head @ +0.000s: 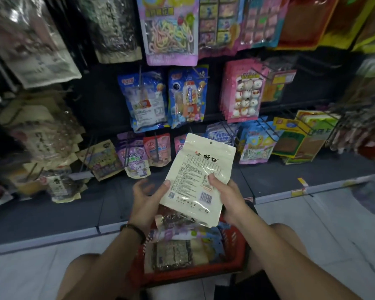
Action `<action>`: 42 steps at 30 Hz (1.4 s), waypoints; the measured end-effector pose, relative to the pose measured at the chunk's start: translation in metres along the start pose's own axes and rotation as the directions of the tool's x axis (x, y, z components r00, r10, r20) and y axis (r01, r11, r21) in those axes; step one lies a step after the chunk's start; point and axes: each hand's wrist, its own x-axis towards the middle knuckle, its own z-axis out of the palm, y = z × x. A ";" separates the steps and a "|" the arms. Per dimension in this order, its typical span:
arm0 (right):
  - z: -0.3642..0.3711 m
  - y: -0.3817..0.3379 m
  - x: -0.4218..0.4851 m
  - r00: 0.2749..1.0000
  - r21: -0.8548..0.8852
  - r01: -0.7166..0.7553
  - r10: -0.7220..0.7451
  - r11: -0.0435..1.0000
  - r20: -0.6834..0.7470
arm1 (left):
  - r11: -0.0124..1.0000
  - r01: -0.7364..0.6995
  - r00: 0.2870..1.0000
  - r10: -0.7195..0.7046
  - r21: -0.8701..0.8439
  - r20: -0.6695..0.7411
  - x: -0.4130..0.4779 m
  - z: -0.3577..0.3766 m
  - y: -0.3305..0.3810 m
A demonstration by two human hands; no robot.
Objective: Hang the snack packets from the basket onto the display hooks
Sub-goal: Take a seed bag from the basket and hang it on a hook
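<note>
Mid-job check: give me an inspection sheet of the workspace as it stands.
Surface: white tiled floor; dark shelf base below the rack.
Job's things: cream packet held above the red basket, hang hole at top, not yet on a hook; other packets lie in the basket; display hooks carry stock.
Clutter: blurred pale thing on the floor at right, cannot tell what.
Grippers: right hand grips the cream packet's lower right; left hand has its thumb on the left edge, fingers loose.
Cables: nothing seen.
Surroundings: rows of hung snack packets.
</note>
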 end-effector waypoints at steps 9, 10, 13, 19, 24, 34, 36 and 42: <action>0.009 -0.026 -0.005 0.997 -0.123 0.022 -0.012 0.992 0.076 | 0.975 -0.111 0.982 0.077 0.194 0.173 0.001 0.017 0.038; 0.010 -0.029 -0.005 0.997 -0.133 0.037 -0.028 0.990 0.072 | 0.975 -0.122 0.981 0.090 0.187 0.174 0.002 0.018 0.038; 0.022 -0.036 -0.007 0.985 -0.240 0.168 -0.171 0.956 0.007 | 0.874 -0.190 0.981 0.191 0.447 0.042 -0.001 0.024 0.044; 0.074 -0.025 -0.024 0.895 -0.486 0.405 -0.443 0.774 0.040 | 0.842 -0.377 0.926 0.356 0.387 0.128 -0.032 0.069 0.058; 0.090 -0.023 -0.034 0.828 -0.585 0.553 -0.473 0.594 0.302 | 0.925 -0.369 0.928 0.373 0.091 -0.023 -0.020 0.059 0.055; 0.087 -0.086 -0.014 0.915 -0.614 0.320 -0.403 0.722 0.003 | 0.950 -0.311 0.950 0.309 0.024 0.052 -0.008 0.004 0.081; 0.092 -0.104 -0.013 0.977 -0.367 0.214 -0.193 0.905 0.093 | 0.964 -0.267 0.960 0.267 -0.004 0.089 -0.007 -0.004 0.091; 0.103 -0.112 0.000 0.936 -0.377 0.349 -0.297 0.858 0.190 | 0.926 -0.367 0.929 0.369 0.087 -0.003 -0.009 -0.015 0.124</action>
